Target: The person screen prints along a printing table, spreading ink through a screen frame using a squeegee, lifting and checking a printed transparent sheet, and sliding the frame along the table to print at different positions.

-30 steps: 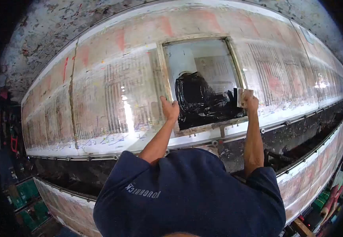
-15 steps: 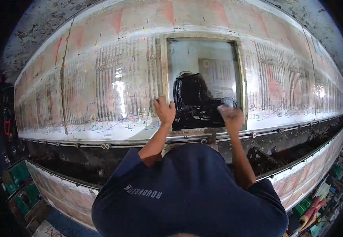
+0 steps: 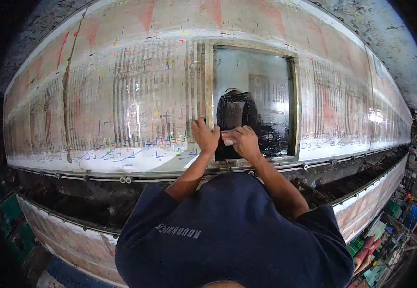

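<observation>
A screen printing frame (image 3: 293, 96) lies flat on the long table, its mesh smeared with wet black ink (image 3: 271, 139). My left hand (image 3: 206, 137) grips the frame's left bar near its lower corner, thumb on the inner side and curled fingers on the outer. Over the lower left of the mesh, my right hand (image 3: 247, 143) is closed on a small pale, flat scraper (image 3: 228, 138). Its lower edge is close to the ink; whether it touches cannot be made out. Dark printed shapes show faintly through the mesh's upper right.
The long printing table (image 3: 146, 96) carries dark stripes and coloured marks. A rail (image 3: 306, 167) with small round stops runs along its near edge. Behind me stands a second long table (image 3: 69, 235). Cluttered items, including a red-pink object (image 3: 366, 252), lie at lower right.
My right hand has swept left with the scraper from the mesh's lower right to beside my left hand. My left hand stays on the frame's left bar. The view has shifted slightly.
</observation>
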The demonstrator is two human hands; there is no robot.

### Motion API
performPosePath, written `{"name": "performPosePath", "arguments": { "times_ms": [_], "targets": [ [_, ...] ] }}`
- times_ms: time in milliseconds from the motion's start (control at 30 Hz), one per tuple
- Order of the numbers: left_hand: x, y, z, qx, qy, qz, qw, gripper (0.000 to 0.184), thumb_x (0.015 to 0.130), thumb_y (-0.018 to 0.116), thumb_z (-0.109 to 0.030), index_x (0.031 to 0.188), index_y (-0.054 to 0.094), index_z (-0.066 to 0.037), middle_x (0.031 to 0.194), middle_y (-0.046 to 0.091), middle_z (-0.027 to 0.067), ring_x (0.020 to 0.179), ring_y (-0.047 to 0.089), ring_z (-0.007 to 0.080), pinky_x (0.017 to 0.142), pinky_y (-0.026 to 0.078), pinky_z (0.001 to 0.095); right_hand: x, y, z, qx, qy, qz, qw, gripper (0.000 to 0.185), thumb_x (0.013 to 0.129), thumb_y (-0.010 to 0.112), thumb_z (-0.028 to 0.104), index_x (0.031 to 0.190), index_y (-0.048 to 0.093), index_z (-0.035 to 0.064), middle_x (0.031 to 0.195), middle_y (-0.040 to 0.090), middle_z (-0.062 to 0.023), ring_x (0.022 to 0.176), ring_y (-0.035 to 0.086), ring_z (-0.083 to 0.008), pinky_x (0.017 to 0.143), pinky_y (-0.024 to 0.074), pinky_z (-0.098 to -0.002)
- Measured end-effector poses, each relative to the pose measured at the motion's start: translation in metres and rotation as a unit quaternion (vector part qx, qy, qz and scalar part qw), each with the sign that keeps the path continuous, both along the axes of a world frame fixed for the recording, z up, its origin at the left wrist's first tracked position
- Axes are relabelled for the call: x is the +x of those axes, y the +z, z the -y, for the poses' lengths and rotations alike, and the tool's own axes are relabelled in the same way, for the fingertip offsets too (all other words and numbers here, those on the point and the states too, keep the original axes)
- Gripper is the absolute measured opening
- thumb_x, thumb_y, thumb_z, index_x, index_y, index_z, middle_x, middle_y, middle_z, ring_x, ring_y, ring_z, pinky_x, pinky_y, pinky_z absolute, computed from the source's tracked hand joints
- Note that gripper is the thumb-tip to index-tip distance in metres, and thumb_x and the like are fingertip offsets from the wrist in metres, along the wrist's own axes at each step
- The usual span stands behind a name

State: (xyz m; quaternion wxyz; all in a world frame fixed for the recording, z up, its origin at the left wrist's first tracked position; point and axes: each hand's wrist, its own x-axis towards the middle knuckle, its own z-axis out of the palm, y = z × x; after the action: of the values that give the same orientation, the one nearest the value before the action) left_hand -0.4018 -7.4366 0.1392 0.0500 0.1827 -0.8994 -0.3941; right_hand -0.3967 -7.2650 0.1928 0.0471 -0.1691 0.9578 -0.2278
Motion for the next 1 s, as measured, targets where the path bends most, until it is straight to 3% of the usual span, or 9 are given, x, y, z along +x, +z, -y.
{"name": "performPosePath", "arguments": {
  "times_ms": [100,200,267,367,567,600,633,667,1000],
  "targets": [
    [0.002,0.003,0.004,-0.028,-0.004,-0.016,0.999,0.050,0.077,0.080,-0.015,0.118,0.055,0.001,0.109,0.054,0.0240,0.105,0.056,0.0453,0.088,0.046,0.0552,-0.044,0.022,-0.030,0.137,0.175,0.140,0.965,0.034,0.079,0.075,0.013,0.112,0.080,0.0211,0.105,0.074,-0.0067,0.104,0.069,-0.0306,0.092,0.0544,-0.0419],
    [0.004,-0.003,0.007,-0.027,-0.010,-0.016,0.999,0.054,0.077,0.082,-0.016,0.122,0.055,-0.001,0.111,0.056,0.0249,0.106,0.057,0.0456,0.088,0.047,0.0552,-0.090,0.038,-0.030,0.019,0.069,0.253,0.965,0.035,0.082,0.072,0.012,0.115,0.079,0.0193,0.106,0.075,-0.0098,0.104,0.069,-0.0366,0.088,0.0565,-0.0464],
    [0.006,0.004,0.003,-0.026,-0.008,-0.025,0.999,0.056,0.077,0.082,-0.016,0.123,0.055,-0.001,0.112,0.058,0.0251,0.106,0.059,0.0456,0.088,0.047,0.0553,-0.086,0.027,-0.017,0.016,-0.064,-0.033,0.997,0.031,0.086,0.070,0.015,0.116,0.078,0.0175,0.108,0.074,-0.0128,0.104,0.069,-0.0386,0.086,0.0571,-0.0501],
    [-0.002,0.019,0.000,0.028,0.004,0.017,0.999,0.055,0.077,0.081,-0.013,0.124,0.055,-0.002,0.113,0.062,0.0259,0.109,0.062,0.0448,0.091,0.049,0.0546,-0.012,-0.026,-0.010,-0.056,-0.025,-0.115,0.991,0.034,0.084,0.070,0.009,0.117,0.077,0.0148,0.110,0.074,-0.0123,0.101,0.070,-0.0363,0.086,0.0574,-0.0469],
    [-0.010,0.020,-0.006,0.066,0.007,0.009,0.998,0.051,0.077,0.077,-0.009,0.119,0.051,0.004,0.107,0.066,0.0296,0.105,0.065,0.0495,0.094,0.050,0.0517,0.041,0.054,-0.130,-0.032,-0.146,-0.120,0.982,0.030,0.085,0.071,0.007,0.113,0.079,0.0120,0.128,0.072,-0.0125,0.111,0.071,-0.0283,0.096,0.0576,-0.0350],
    [-0.009,0.024,-0.013,0.091,0.013,0.010,0.996,0.050,0.078,0.076,-0.008,0.119,0.050,0.005,0.106,0.066,0.0301,0.105,0.065,0.0498,0.094,0.050,0.0518,0.044,0.031,-0.172,-0.352,-0.285,0.119,0.883,0.032,0.086,0.063,0.001,0.115,0.078,0.0042,0.119,0.074,-0.0156,0.103,0.074,-0.0261,0.095,0.0576,-0.0360],
    [-0.010,0.028,-0.025,0.116,0.019,0.012,0.993,0.049,0.079,0.075,-0.008,0.118,0.050,0.005,0.106,0.065,0.0305,0.105,0.065,0.0502,0.094,0.049,0.0518,0.053,0.000,-0.236,-0.288,-0.305,0.101,0.902,0.034,0.090,0.056,0.002,0.118,0.073,-0.0061,0.106,0.076,-0.0152,0.093,0.074,-0.0224,0.085,0.0603,-0.0350],
    [-0.014,0.027,-0.045,0.112,0.015,0.007,0.994,0.049,0.079,0.075,-0.008,0.118,0.050,0.005,0.106,0.065,0.0305,0.105,0.065,0.0502,0.094,0.049,0.0518,0.058,-0.022,-0.263,-0.456,-0.520,0.052,0.720,0.033,0.093,0.054,0.007,0.115,0.072,-0.0098,0.092,0.074,-0.0146,0.081,0.073,-0.0198,0.070,0.0598,-0.0318],
    [-0.018,-0.005,-0.288,0.069,0.006,-0.024,0.997,0.050,0.082,0.070,-0.012,0.125,0.050,0.004,0.111,0.065,0.0321,0.108,0.062,0.0539,0.094,0.048,0.0551,0.035,-0.025,-0.535,-0.409,-0.528,0.091,0.739,0.033,0.091,0.065,0.029,0.090,0.073,-0.0034,0.072,0.067,-0.0083,0.059,0.063,-0.0175,0.051,0.0502,-0.0326]
  ]
}}
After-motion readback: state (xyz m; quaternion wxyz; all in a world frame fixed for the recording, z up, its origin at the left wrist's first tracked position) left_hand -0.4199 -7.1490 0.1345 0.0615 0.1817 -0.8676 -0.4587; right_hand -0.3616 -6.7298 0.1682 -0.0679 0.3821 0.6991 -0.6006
